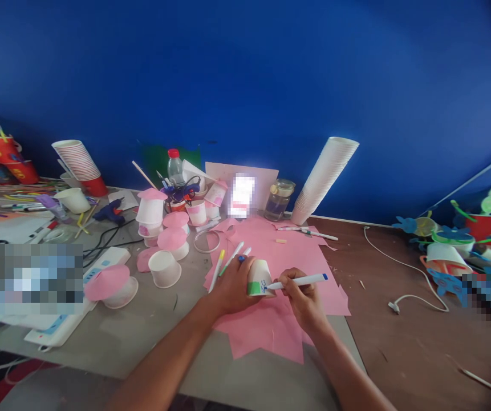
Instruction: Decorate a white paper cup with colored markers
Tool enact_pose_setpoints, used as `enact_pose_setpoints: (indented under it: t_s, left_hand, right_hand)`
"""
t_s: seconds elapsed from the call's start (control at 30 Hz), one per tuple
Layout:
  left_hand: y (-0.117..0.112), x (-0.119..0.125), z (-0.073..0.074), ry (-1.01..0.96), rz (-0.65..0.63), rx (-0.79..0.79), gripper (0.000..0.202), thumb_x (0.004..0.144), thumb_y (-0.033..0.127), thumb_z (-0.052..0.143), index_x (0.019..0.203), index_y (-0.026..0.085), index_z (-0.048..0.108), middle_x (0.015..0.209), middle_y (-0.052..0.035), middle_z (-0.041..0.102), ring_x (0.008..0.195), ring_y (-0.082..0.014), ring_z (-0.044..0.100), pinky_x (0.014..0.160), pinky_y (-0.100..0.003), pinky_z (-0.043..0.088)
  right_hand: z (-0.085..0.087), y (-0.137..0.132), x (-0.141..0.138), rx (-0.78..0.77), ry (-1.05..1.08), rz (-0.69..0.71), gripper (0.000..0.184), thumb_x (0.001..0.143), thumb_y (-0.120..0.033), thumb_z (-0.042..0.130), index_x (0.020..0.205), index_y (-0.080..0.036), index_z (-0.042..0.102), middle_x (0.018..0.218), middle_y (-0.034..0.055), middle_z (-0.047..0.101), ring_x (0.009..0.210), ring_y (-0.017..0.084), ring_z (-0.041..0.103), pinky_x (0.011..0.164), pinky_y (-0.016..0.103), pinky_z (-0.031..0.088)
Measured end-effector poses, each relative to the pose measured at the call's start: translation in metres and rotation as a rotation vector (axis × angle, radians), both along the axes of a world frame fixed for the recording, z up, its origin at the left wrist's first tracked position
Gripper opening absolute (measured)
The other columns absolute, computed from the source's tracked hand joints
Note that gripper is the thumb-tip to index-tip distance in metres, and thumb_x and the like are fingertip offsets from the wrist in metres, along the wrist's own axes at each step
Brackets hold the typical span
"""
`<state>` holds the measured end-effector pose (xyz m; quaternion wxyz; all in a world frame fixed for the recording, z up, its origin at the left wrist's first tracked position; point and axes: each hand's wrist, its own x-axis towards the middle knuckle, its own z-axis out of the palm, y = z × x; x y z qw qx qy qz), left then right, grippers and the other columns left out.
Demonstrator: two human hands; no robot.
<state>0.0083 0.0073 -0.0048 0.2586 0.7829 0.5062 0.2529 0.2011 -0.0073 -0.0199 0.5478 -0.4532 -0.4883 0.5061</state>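
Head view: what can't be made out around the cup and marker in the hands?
- Head view: far side of the paper cup, hidden by the left hand.
- Head view: marks on the cup, too small to read.
- Head view: whether the tip of the marker held by the right hand touches the cup, too small to tell.
- Head view: bright panel, pixelated.
- Head view: object at the left, pixelated.

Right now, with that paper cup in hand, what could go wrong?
The left hand grips a thin paper cup, so squeezing could dent it. The marker in the right hand reaches the cup's side beside the green band, so a slip might smear the drawing. Loose markers lie on the pink paper by the left hand and could get knocked.
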Motion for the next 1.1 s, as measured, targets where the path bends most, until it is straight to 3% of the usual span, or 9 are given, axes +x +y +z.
enact_pose_setpoints:
  t_s: [0.2,0.43,0.6,0.97,1.1]
  left_hand:
    - [-0.001,0.000,0.002,-0.009,0.015,-0.025,0.087,0.069,0.064,0.071,0.139,0.024,0.038,0.138,-0.0182,0.043,0.127,-0.0395,0.048,0.093,-0.055,0.051]
    - [0.000,0.000,0.002,-0.016,0.019,-0.005,0.089,0.069,0.069,0.069,0.139,0.023,0.040,0.142,-0.0198,0.041,0.134,-0.0411,0.040,0.098,-0.058,0.047]
    - [0.000,0.000,0.004,-0.004,0.023,0.000,0.088,0.067,0.070,0.070,0.136,0.023,0.043,0.138,-0.0194,0.045,0.132,-0.0400,0.043,0.095,-0.055,0.050]
    - [0.001,0.001,0.003,0.028,0.015,0.050,0.086,0.068,0.070,0.068,0.135,0.022,0.044,0.143,-0.0183,0.043,0.138,-0.0401,0.035,0.106,-0.058,0.038]
    - [0.001,0.000,0.003,0.014,0.014,0.043,0.086,0.068,0.070,0.069,0.135,0.022,0.044,0.142,-0.0184,0.044,0.138,-0.0401,0.035,0.104,-0.057,0.041]
  right_hand:
    - [0.003,0.001,0.001,-0.003,0.019,-0.030,0.026,0.081,-0.042,0.067,0.069,-0.020,0.061,0.062,-0.0013,0.050,0.059,0.013,0.040,0.055,0.026,0.032]
    - [0.003,0.001,0.002,-0.012,0.008,0.043,0.026,0.081,-0.039,0.066,0.064,-0.020,0.058,0.057,-0.0033,0.044,0.058,0.013,0.040,0.056,0.027,0.032]
    - [0.003,0.000,0.001,-0.011,-0.034,0.048,0.022,0.083,-0.035,0.063,0.067,-0.020,0.060,0.059,-0.0028,0.048,0.057,0.012,0.038,0.054,0.027,0.030]
    - [0.009,-0.002,-0.001,-0.013,-0.055,0.046,0.022,0.081,-0.034,0.064,0.065,-0.020,0.060,0.060,-0.0015,0.051,0.058,0.013,0.042,0.055,0.027,0.033]
    - [0.012,-0.002,-0.002,-0.011,-0.063,0.041,0.021,0.080,-0.034,0.064,0.065,-0.020,0.060,0.060,-0.0019,0.050,0.058,0.013,0.042,0.055,0.027,0.033]
